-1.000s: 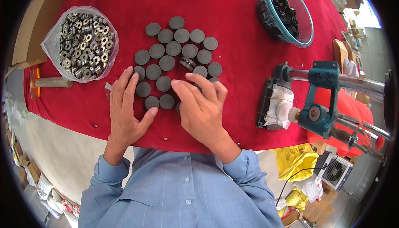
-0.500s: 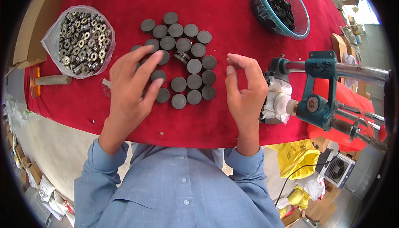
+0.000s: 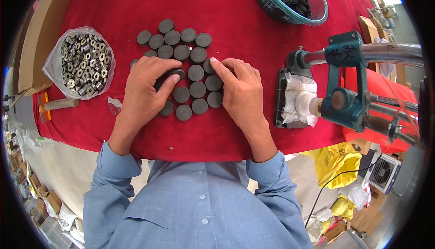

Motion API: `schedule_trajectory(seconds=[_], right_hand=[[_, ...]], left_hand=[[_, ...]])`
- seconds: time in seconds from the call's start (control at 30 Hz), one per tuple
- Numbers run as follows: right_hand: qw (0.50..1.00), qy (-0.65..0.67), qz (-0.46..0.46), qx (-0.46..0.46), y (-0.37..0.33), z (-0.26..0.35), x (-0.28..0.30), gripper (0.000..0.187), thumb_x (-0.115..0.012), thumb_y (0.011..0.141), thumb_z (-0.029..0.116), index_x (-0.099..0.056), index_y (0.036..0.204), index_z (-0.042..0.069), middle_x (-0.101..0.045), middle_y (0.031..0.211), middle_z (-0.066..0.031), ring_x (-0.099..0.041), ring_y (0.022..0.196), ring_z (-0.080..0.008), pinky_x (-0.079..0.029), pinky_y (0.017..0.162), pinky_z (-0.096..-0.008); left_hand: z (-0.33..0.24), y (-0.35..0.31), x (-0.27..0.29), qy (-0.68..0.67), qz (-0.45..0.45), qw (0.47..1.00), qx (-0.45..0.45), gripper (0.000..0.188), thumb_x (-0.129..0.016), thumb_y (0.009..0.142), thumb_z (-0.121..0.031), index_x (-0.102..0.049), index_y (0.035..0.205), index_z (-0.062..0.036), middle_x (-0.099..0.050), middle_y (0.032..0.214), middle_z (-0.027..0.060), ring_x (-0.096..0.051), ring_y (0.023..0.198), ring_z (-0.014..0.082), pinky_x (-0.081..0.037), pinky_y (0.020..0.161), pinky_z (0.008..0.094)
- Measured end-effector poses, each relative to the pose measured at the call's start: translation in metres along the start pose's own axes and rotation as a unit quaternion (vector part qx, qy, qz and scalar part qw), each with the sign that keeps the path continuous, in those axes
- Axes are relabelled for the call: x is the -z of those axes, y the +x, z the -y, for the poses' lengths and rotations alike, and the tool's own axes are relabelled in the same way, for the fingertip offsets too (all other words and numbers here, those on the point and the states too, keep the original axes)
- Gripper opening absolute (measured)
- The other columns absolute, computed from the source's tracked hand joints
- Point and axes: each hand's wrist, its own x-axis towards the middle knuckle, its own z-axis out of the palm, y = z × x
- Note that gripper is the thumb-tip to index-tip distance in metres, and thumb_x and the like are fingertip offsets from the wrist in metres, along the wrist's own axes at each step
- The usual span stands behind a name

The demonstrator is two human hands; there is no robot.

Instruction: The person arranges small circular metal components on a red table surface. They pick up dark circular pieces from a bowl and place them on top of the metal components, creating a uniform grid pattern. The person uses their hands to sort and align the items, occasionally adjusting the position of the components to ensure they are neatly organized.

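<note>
Thumb and fingers of my left hand [image 3: 147, 83] are closed round a dark grey round disc [image 3: 175, 72], held tilted just above the group on the red cloth. Flat-topped discs of the same kind lie on the cloth in loose rows between my hands, among them one disc [image 3: 197, 89] near the middle and another [image 3: 183, 112] at the near edge. My right hand [image 3: 244, 90] is at the right side of the group. Its index fingertip touches or nearly touches a disc [image 3: 208, 66]; the other fingers are bent, and its thumb is partly hidden.
A plastic bag of metal bearings [image 3: 86, 65] stands at the left, beside a wooden-handled hammer [image 3: 61, 104] and a cardboard box [image 3: 43, 40]. A clear bowl [image 3: 317, 20] of black parts is far right. A green hand press [image 3: 340, 95] stands at the right.
My left hand has closed on a disc. My right hand has moved left to the edge of the group. The tilted disc no longer lies among the others. The whole view has shifted slightly.
</note>
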Motion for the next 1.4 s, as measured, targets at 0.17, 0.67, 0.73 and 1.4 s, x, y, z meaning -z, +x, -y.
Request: schedule_trajectory(seconds=[0.17, 0.67, 0.73, 1.4], right_hand=[[1.000, -0.002, -0.003, -0.015, -0.001, 0.000, -0.005, 0.050, -0.072, 0.082, -0.005, -0.078, 0.128, 0.014, -0.069, 0.110, -0.0040, -0.067, 0.095, -0.0245, -0.051, 0.086, -0.0425], [0.997, 0.055, -0.049, -0.031, -0.001, -0.008, -0.013, 0.046, -0.071, 0.082, -0.008, -0.081, 0.121, 0.014, -0.071, 0.105, -0.0040, -0.069, 0.097, -0.0242, -0.048, 0.086, -0.0413], [0.996, 0.063, -0.050, -0.031, -0.003, -0.008, -0.013, 0.048, -0.070, 0.083, -0.009, -0.080, 0.124, 0.013, -0.071, 0.107, -0.0049, -0.069, 0.098, -0.0246, -0.049, 0.087, -0.0414], [0.998, 0.016, -0.022, -0.048, -0.003, 0.000, -0.010, 0.052, -0.069, 0.083, -0.010, -0.079, 0.128, 0.013, -0.071, 0.119, -0.0030, -0.068, 0.102, -0.0234, -0.049, 0.090, -0.0414]], left_hand=[[0.005, 0.000, -0.007, 0.104, -0.028, 0.993, -0.053, 0.027, -0.081, 0.091, -0.005, -0.081, 0.118, -0.0073, -0.070, 0.109, 0.0066, -0.061, 0.099, 0.0252, -0.048, 0.091, 0.0396], [0.014, -0.009, -0.019, 0.074, -0.153, 0.981, -0.090, 0.020, -0.081, 0.092, -0.004, -0.078, 0.111, -0.0097, -0.075, 0.108, 0.0033, -0.064, 0.096, 0.0258, -0.047, 0.085, 0.0408], [0.012, -0.017, -0.011, 0.073, -0.151, 0.981, -0.093, 0.021, -0.081, 0.091, -0.004, -0.078, 0.112, -0.0093, -0.075, 0.109, 0.0043, -0.065, 0.097, 0.0265, -0.047, 0.085, 0.0402], [0.021, -0.076, 0.030, 0.101, -0.197, 0.975, 0.035, 0.027, -0.074, 0.101, -0.004, -0.077, 0.128, -0.0042, -0.074, 0.128, 0.0139, -0.070, 0.118, 0.0295, -0.056, 0.100, 0.0393]])
